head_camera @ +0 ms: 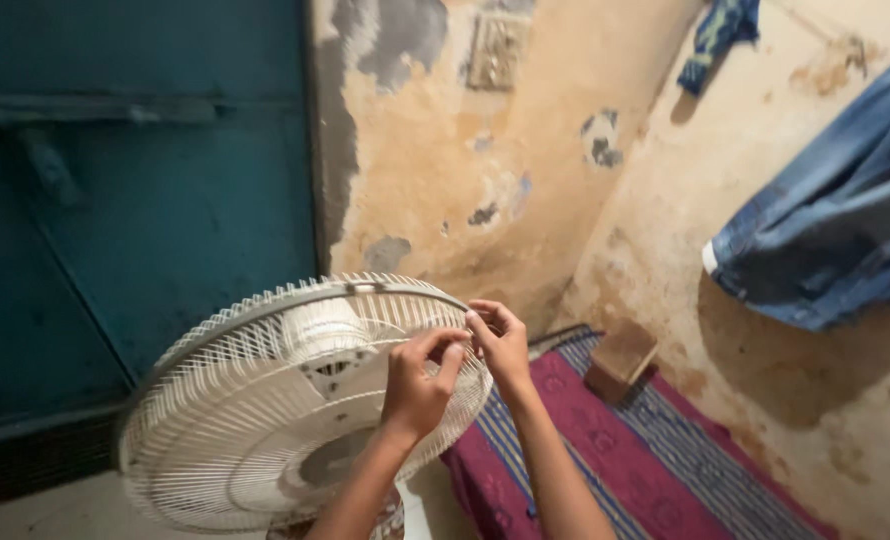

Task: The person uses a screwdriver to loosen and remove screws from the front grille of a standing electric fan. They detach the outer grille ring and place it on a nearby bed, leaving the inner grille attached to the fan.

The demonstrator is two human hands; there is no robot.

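I watched both hands work at the right rim of the white fan [295, 400], which stood tilted in the near left of the room, in front of the teal door [135, 200]. The left hand [417, 385] had its grip narrow, fingers curled over the wire guard at the rim; the right hand [502, 345] pinched the grey rim band [265, 312] just beside it. My worry was that a hard pull could bend the thin wires or tip the fan, and a fingertip could get caught between the ribs. A small brown block [620, 358] lay on the purple striped mat [625, 450] further right. Blue jeans [825, 240] hung on the far right wall. I saw no packages, labels or signs, only a rectangular wall plate [495, 50] high on the peeling wall.
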